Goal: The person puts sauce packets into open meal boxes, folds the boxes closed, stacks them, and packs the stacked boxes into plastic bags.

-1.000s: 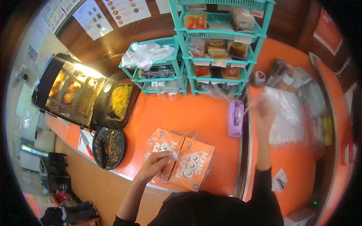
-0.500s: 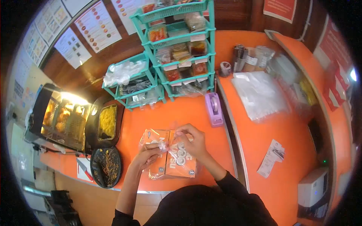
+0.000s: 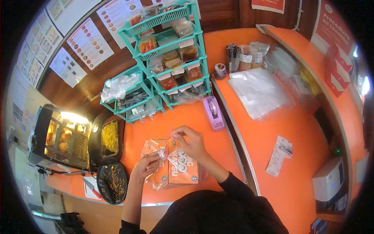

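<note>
Two orange printed boxes (image 3: 182, 167) sit side by side on the orange counter inside a clear plastic bag (image 3: 160, 182). Over the boxes, my left hand (image 3: 147, 163) is closed on the gathered, twisted part of the bag. My right hand (image 3: 191, 143) is raised above the boxes' far edge, thumb and fingertips pinched together. A thin clear strand seems to run from that pinch toward my left fingers; whether it is bag plastic or tape I cannot tell. Beyond the right hand stands a purple tape dispenser (image 3: 213, 113).
Teal stacked baskets (image 3: 171, 48) of packets stand behind. On the left are a lit food warmer (image 3: 64, 136), a tray of yellow food (image 3: 110, 136), a black pan (image 3: 112, 183) and a red-handled knife (image 3: 93, 191). Clear bags (image 3: 259, 91) and a receipt (image 3: 277, 156) lie right.
The camera view has shifted a little. My right hand has moved away from the gathered plastic toward the boxes' far edge, while my left hand keeps its hold.
</note>
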A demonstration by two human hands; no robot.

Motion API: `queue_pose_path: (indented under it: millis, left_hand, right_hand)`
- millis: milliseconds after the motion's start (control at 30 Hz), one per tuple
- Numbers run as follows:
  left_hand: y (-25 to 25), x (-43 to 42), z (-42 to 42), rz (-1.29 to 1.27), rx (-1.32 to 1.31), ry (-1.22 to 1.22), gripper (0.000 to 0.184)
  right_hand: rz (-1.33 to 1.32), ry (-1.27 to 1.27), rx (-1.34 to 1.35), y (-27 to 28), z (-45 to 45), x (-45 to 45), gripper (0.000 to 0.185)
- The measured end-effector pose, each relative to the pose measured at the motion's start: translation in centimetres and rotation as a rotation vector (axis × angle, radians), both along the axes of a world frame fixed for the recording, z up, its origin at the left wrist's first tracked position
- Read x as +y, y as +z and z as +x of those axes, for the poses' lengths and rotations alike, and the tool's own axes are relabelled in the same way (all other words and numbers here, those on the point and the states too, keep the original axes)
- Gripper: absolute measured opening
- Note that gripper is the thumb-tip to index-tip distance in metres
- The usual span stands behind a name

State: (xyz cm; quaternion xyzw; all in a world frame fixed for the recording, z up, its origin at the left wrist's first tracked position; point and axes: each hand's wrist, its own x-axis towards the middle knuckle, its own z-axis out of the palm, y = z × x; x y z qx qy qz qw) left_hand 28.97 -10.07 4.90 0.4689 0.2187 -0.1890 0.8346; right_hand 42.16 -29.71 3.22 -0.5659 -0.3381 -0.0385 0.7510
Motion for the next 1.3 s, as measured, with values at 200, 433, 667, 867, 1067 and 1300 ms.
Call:
queue_pose_path:
  millis: [200,433,667,867,1067,1300]
  left_hand:
    - [-1.6,1.1,-0.7,-0.101,-0.003,0.033,0.035]
    - [-1.9,1.4,-0.9,0.021,0.0,0.112,0.028]
    - [-0.5,0.6,0.0,0.548,-0.058,0.097,0.028]
    - [1.3,-3.0,-0.9,1.118,-0.301,0.122,0.018]
    - [0.8,-2.7,-1.3,0.864,-0.282,0.012,0.02]
    - [-0.3,-3.8,-1.6,0.91,-0.311,0.194,0.015]
  right_hand:
    - [-0.07,-0.03,0.047,-0.3,-1.0,-1.2,0.005]
    - [-0.029,-0.045,-0.095,-2.0,-2.2,0.7,0.004]
    - [0.079,0.055,-0.054,-1.2,-1.9,0.8,0.008]
    - [-0.013,0.155,0.094,-0.7,-2.1,0.5,0.004]
    - [-0.081,0.122,0.147,-1.0,-3.1,0.2,0.005]
    - [-0.164,0.061,0.228,-1.5,-3.9,-0.5,0.008]
